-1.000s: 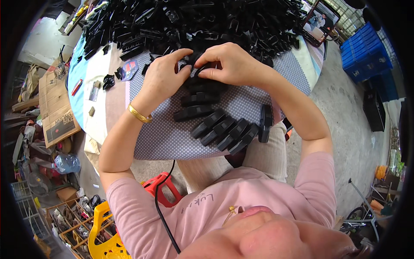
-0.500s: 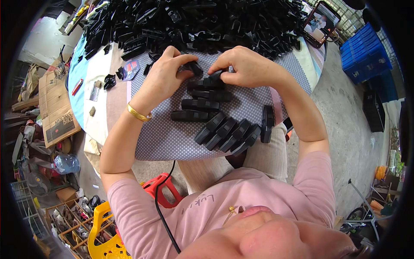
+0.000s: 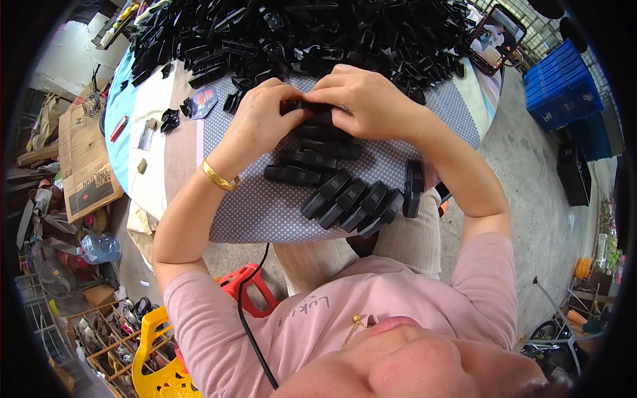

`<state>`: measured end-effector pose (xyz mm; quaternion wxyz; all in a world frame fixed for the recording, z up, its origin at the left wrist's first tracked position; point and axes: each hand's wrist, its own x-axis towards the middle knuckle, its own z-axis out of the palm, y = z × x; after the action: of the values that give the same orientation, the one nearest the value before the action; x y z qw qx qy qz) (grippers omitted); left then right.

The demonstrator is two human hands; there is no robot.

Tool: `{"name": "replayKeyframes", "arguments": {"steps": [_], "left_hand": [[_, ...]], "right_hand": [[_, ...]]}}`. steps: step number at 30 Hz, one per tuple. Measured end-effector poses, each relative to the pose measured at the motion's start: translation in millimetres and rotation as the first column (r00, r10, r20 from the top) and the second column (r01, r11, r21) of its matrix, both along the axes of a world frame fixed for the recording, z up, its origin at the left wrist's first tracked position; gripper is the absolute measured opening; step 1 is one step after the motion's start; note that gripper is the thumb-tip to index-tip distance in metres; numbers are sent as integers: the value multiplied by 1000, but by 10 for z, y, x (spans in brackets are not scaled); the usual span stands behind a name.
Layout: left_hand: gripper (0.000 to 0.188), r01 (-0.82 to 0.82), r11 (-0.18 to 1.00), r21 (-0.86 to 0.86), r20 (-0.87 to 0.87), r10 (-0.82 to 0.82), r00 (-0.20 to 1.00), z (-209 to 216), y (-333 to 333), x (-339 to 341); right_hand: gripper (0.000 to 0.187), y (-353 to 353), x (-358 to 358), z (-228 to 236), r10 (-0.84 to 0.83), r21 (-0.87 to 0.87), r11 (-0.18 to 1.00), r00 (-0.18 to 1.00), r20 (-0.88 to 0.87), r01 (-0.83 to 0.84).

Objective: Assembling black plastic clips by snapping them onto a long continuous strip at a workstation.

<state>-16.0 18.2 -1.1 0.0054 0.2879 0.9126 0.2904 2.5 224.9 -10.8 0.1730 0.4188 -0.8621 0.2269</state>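
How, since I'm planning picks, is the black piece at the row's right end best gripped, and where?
Probably pinch the right-end piece by its two long sides, around the middle, from above and the right: it is long and narrow, and the next piece sits close on its left.

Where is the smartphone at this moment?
In the head view, the smartphone is at the upper right, near the right edge of the table, right of the black plastic parts.
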Motion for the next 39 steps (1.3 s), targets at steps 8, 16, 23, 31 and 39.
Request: {"name": "replayKeyframes", "arguments": {"steps": [8, 16, 23, 31, 39], "left_hand": [[25, 14, 999, -42, 25, -13, 1000, 38, -27, -26], [23, -40, 998, -41, 94, 43, 995, 80, -54, -38], [22, 31, 999, 19, 34, -32, 999, 39, -70, -72], [22, 133, 987, 89, 21, -135, 991, 6, -53, -145], [17, 138, 986, 97, 15, -140, 990, 30, -38, -140]], "right_hand": [[26, 32, -48, -44, -54, -169, 982, 982, 183, 85], [24, 61, 12, 60, -182, -30, 982, 980, 84, 185], [25, 80, -67, -29, -150, -89, 983, 984, 96, 159], [26, 4, -161, -106, 4, -143, 990, 996, 86, 8], [21, 29, -140, -65, -16, -149, 988, 973, 229, 51]]}}
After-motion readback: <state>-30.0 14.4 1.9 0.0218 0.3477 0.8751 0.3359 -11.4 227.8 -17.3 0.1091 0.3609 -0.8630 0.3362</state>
